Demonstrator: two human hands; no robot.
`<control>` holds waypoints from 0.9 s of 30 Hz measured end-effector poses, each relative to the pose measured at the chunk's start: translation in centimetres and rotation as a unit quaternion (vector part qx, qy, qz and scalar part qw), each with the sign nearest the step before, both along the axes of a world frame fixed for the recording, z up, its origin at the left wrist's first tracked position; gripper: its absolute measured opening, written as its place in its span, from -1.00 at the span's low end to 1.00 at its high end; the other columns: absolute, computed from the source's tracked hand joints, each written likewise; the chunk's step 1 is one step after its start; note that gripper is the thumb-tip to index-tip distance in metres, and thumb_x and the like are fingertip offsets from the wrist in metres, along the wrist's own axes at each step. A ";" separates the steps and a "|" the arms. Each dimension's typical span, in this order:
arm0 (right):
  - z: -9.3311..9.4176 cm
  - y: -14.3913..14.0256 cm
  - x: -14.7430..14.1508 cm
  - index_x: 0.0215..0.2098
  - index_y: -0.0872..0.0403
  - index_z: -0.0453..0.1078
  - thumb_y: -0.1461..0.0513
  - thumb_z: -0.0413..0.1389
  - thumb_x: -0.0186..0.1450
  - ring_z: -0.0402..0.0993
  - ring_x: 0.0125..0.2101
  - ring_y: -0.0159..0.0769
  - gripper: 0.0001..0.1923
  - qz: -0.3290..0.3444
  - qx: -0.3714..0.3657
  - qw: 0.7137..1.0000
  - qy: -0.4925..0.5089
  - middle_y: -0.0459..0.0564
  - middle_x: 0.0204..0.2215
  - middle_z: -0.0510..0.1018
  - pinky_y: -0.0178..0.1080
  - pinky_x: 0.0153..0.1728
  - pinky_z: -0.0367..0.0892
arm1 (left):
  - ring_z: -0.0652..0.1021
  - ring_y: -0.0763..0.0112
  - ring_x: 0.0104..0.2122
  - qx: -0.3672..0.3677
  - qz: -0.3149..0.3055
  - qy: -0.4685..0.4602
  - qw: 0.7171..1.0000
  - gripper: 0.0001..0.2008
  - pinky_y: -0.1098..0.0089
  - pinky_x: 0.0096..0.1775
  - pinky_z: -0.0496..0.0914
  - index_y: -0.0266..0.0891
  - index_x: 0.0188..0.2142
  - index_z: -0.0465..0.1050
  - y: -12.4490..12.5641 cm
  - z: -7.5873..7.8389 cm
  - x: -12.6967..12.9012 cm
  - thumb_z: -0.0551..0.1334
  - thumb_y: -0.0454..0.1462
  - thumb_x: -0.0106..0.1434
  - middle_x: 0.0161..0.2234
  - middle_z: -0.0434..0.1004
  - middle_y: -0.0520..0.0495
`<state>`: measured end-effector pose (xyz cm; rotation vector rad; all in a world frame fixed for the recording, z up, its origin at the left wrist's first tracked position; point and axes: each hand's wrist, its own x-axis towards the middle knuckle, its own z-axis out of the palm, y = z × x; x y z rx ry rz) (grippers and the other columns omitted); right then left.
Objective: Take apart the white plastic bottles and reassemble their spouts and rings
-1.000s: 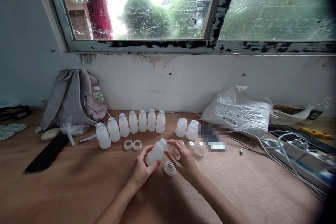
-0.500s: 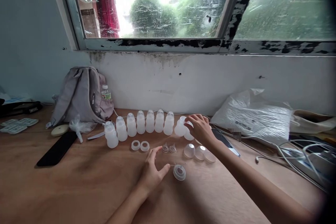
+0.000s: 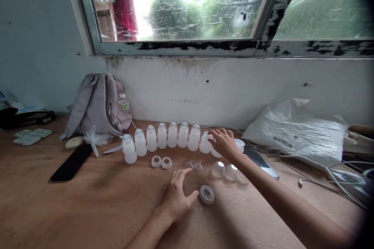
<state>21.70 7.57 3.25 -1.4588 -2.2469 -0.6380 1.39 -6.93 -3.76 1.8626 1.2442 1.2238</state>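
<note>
My right hand [image 3: 224,142] reaches over the end of a row of frosted baby bottles. Its fingers are closed at the rim of an uncapped bottle [image 3: 205,144]; another bottle [image 3: 216,152] is partly hidden below the hand. My left hand [image 3: 177,195] is open low over the table, thumb and forefinger apart. Near its fingertip lie two clear nipples [image 3: 198,167], one partly covered. Beside its thumb sits a collar ring with a nipple in it [image 3: 207,194]. Clear domed caps [image 3: 218,169] lie below my right wrist, one partly behind the forearm. Two white collar rings [image 3: 166,162] lie farther left.
Several capped bottles [image 3: 172,136] stand in a curved row at the back. Left are a grey backpack [image 3: 95,105], a plastic bag [image 3: 97,139] and a black flat case [image 3: 71,163]. Right are a phone [image 3: 261,161], a plastic-wrapped package [image 3: 298,132] and white cables [image 3: 324,186].
The view has shifted slightly, so things appear farther right. My left hand's thumb has come closer to the ring with the nipple. The uncapped bottle by my right hand stands a little straighter.
</note>
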 end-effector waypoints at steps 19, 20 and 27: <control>-7.3 -15.0 -4.5 -0.39 0.00 0.13 0.12 -0.18 0.30 0.39 -0.58 -0.28 -0.82 0.088 -0.241 0.928 0.270 -0.07 -0.56 0.45 -0.30 -0.56 0.16 | 0.36 0.19 -0.14 0.069 -0.052 0.176 0.981 -0.51 0.20 -0.10 0.22 -0.17 -0.06 0.29 -0.9 1.0 0.3 0.26 -0.24 -0.04 -0.15 0.41 -0.10; -7.2 -15.2 -4.7 -0.40 0.00 0.13 0.14 -0.18 0.30 0.38 -0.58 -0.29 -0.83 0.108 -0.242 0.921 0.287 -0.07 -0.56 0.45 -0.31 -0.55 0.17 | 0.37 0.20 -0.17 0.073 -0.061 0.189 0.977 -0.55 0.20 -0.11 0.22 -0.17 -0.09 0.32 -1.0 1.1 0.4 0.26 -0.22 -0.04 -0.18 0.42 -0.10; -7.6 -15.8 -5.1 -0.39 0.01 0.13 0.25 -0.21 0.30 0.34 -0.57 -0.32 -0.85 0.180 -0.235 0.895 0.332 -0.07 -0.54 0.42 -0.31 -0.54 0.18 | 0.40 0.23 -0.28 0.097 -0.056 0.239 0.965 -0.74 0.24 -0.19 0.24 -0.24 -0.26 0.39 -1.1 1.0 0.8 0.22 -0.24 0.01 -0.33 0.46 -0.12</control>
